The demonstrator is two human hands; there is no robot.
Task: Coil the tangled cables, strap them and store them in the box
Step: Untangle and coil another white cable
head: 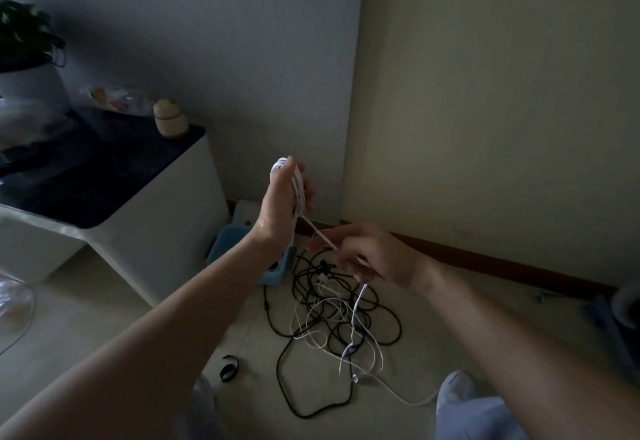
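Note:
My left hand (281, 204) is raised and grips a coil of flat white cable (298, 185) wound in loops over its palm. From the coil the cable runs down to my right hand (370, 256), which pinches it between thumb and fingers. Its loose end (354, 322) hangs below that hand. On the floor under both hands lies a tangle of black and white cables (332, 315). A black strap (228, 367) lies on the floor to the left of the tangle. A blue box (225, 244) stands on the floor, partly hidden behind my left forearm.
A white cabinet with a dark top (114, 180) stands at the left, bearing a small jar (169, 119) and a potted plant (27, 59). Walls meet in the corner behind the box. A dark object (616, 318) sits at the right edge. My knees (464, 401) show below.

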